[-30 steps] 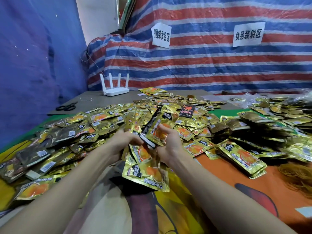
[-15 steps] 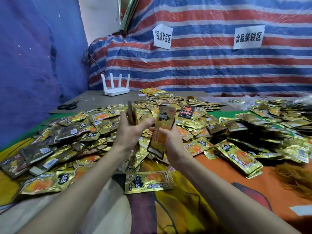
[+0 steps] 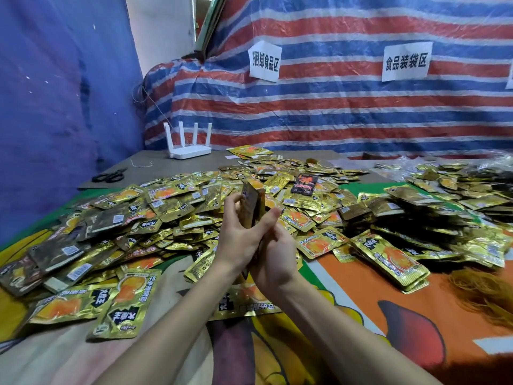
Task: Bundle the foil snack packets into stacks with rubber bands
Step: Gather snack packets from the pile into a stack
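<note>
I record both hands raised together above the near-centre of the table (image 3: 347,315). The left hand (image 3: 238,240) grips a small stack of packets (image 3: 251,204) from the left, fingers curled round its far side. The right hand (image 3: 277,251) closes on the lower part of the same stack, thumb pressed up against its right edge. The stack stands upright, on edge, clear of the cloth.

A loose heap of gold packets (image 3: 166,207) covers the table from the left edge across the middle to the right edge. One black packet (image 3: 304,183) lies on the heap beyond the hands. A flat packet (image 3: 249,301) lies on the cloth directly below the wrists. A tangle of rubber bands (image 3: 483,287) lies at the right edge, well apart from the hands.

Near the far left corner I see scissors (image 3: 109,175) and a white router (image 3: 188,148). Two paper signs (image 3: 263,62) hang on the striped tarp (image 3: 333,120) behind.
</note>
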Demonstrator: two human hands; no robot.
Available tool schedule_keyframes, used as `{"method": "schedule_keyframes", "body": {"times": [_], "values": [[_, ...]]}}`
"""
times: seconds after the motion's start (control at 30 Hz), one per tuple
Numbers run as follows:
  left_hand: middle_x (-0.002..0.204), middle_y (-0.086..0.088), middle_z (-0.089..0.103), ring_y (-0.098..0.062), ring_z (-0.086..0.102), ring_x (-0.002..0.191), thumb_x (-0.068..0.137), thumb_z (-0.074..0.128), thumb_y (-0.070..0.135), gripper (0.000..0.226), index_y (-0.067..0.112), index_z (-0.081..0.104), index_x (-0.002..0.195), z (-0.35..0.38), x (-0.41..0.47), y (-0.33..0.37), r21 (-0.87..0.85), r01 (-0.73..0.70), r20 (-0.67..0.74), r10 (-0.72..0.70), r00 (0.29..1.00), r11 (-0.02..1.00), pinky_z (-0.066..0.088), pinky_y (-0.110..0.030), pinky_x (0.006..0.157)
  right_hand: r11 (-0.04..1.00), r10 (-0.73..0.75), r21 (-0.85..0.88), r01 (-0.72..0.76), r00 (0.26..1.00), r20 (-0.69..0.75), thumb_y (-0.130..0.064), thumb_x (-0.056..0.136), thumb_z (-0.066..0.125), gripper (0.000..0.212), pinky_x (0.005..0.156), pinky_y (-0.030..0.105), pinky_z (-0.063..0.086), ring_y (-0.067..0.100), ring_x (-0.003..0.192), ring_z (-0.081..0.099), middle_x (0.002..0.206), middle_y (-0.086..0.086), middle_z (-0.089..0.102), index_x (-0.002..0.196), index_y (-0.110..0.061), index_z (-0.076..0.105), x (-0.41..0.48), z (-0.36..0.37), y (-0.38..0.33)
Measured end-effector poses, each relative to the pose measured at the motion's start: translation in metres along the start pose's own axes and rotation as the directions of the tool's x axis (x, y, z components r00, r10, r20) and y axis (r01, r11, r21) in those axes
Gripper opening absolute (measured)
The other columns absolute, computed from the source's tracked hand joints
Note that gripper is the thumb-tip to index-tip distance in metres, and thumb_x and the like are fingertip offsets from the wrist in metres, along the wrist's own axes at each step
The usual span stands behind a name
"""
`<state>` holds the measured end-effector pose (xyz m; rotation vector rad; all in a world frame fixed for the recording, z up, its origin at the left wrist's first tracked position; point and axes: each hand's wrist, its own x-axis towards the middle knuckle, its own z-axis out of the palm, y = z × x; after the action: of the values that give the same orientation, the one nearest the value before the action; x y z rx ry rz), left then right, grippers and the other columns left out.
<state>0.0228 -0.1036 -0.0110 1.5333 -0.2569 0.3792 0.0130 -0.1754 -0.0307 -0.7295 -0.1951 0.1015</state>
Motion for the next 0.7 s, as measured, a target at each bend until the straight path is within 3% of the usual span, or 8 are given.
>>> {"method": "schedule_keyframes", "body": {"times": [0.07, 0.17, 0.27, 0.37, 0.47, 0.53, 0.63, 0.7], "values": [[0.1, -0.006, 0.071, -0.016, 0.07, 0.089, 0.062, 0.088, 0.048, 0.069, 0.027, 0.048, 0.115, -0.001, 0.004, 0.004, -0.037, 0.035, 0.026, -0.034, 0.999, 0.999, 0.055, -0.024, 0.078, 0.999, 0.007, 0.039, -0.008, 0.999, 0.035, -0.039, 0.108, 0.027, 0.057, 0.103, 0.039, 0.051, 0.026, 0.119, 0.066, 0.122, 0.014, 0.071, 0.112, -0.01, 0.077, 0.001, 0.002, -0.004], [0.087, 0.003, 0.072, -0.006, 0.07, 0.077, 0.071, 0.09, 0.025, 0.06, 0.013, 0.05, 0.115, -0.005, 0.016, 0.015, -0.06, 0.006, 0.007, -0.006, 1.0, 0.998, 0.054, -0.018, 0.068, 0.999, -0.028, 0.028, 0.025, 0.996, 0.09, -0.037, 0.108, 0.023, 0.057, 0.117, 0.048, 0.038, 0.034, 0.13, 0.056, 0.133, 0.023, 0.063, 0.133, 0.0, 0.059, 0.005, 0.011, -0.013], [0.081, 0.006, 0.067, -0.007, 0.066, 0.072, 0.072, 0.087, 0.029, 0.054, 0.012, 0.053, 0.11, -0.009, 0.029, 0.033, -0.089, -0.025, 0.002, 0.025, 1.0, 0.996, 0.054, -0.021, 0.069, 0.991, -0.086, -0.083, 0.106, 0.974, 0.21, -0.042, 0.104, 0.027, 0.056, 0.118, 0.052, 0.034, 0.033, 0.136, 0.051, 0.142, 0.022, 0.057, 0.14, -0.007, 0.051, 0.008, 0.02, -0.025], [0.085, -0.003, 0.057, -0.02, 0.058, 0.075, 0.074, 0.076, 0.039, 0.044, 0.011, 0.057, 0.103, -0.019, 0.041, 0.046, -0.21, 0.011, 0.018, -0.007, 1.0, 0.978, 0.05, -0.04, 0.075, 0.915, -0.087, -0.353, 0.197, 0.949, 0.303, -0.04, 0.08, 0.062, 0.081, 0.091, 0.036, 0.051, 0.02, 0.12, 0.057, 0.146, 0.017, 0.052, 0.153, -0.017, 0.034, 0.009, 0.014, -0.032], [0.077, -0.003, 0.052, -0.023, 0.054, 0.072, 0.074, 0.074, 0.044, 0.041, 0.012, 0.058, 0.095, -0.028, 0.048, 0.05, -0.297, 0.1, 0.006, -0.103, 0.995, 0.95, 0.047, -0.039, 0.073, 0.693, -0.016, -0.665, 0.279, 0.928, 0.373, -0.015, 0.07, 0.085, 0.103, 0.084, 0.024, 0.053, 0.014, 0.119, 0.062, 0.141, 0.005, 0.055, 0.154, -0.032, 0.028, 0.012, -0.003, -0.021], [0.072, -0.002, 0.053, -0.02, 0.055, 0.065, 0.077, 0.074, 0.04, 0.043, 0.009, 0.055, 0.1, -0.029, 0.047, 0.049, -0.345, 0.111, -0.032, -0.13, 0.991, 0.932, 0.051, -0.033, 0.064, 0.595, -0.029, -0.757, 0.271, 0.948, 0.317, -0.012, 0.071, 0.087, 0.094, 0.08, 0.027, 0.054, 0.015, 0.107, 0.068, 0.124, 0.002, 0.064, 0.147, -0.034, 0.036, 0.015, -0.011, -0.014], [0.076, -0.006, 0.053, -0.024, 0.056, 0.069, 0.076, 0.074, 0.039, 0.045, 0.01, 0.052, 0.102, -0.032, 0.044, 0.051, -0.388, -0.019, -0.172, -0.052, 0.984, 0.921, 0.052, -0.036, 0.065, 0.268, -0.019, -0.941, 0.207, 0.978, 0.209, -0.033, 0.077, 0.086, 0.061, 0.08, 0.031, 0.048, 0.001, 0.089, 0.063, 0.1, -0.017, 0.062, 0.125, -0.037, 0.048, 0.017, -0.016, -0.012], [0.09, -0.012, 0.05, -0.028, 0.053, 0.083, 0.07, 0.075, 0.042, 0.052, 0.015, 0.049, 0.106, -0.036, 0.043, 0.053, -0.339, -0.103, -0.231, 0.023, 0.973, 0.935, 0.048, -0.045, 0.074, 0.055, -0.074, -0.991, 0.119, 0.991, 0.114, -0.051, 0.071, 0.087, 0.073, 0.088, 0.038, 0.051, 0.01, 0.098, 0.061, 0.106, -0.014, 0.06, 0.131, -0.032, 0.05, 0.017, -0.02, -0.014]]}}
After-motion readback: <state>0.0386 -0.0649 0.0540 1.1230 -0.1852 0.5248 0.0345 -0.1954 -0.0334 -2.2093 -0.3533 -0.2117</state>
